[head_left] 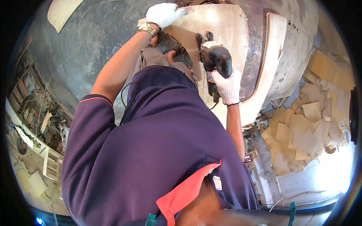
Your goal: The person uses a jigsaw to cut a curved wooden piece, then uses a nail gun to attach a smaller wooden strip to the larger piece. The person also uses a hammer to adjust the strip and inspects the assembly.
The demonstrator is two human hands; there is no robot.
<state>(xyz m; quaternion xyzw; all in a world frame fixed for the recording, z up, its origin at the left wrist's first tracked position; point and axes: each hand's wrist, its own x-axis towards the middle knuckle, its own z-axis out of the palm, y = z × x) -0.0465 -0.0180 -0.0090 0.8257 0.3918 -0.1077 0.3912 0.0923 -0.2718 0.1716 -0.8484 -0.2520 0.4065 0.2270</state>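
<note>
My right hand [228, 84], in a white knit glove, is wrapped round the rear handle of a black power jigsaw [217, 56]. The jigsaw rests on a pale plywood panel [222, 22], near its curved inner edge, and a cord leaves its back end. My left hand [162, 14], also gloved, lies on the far left part of the panel with its fingers stretched to the right. Its fingertips are small and partly unclear. Blade and cut line are hidden under the tool. A thin line runs across the panel.
Beneath the panel is a large, worn grey work surface [83, 49]. A long curved wood strip [272, 45] lies to the right, another pale piece [62, 13] at far left. Offcuts [301, 128] pile on the floor at right; scraps [36, 109] clutter the left. My feet show below the panel.
</note>
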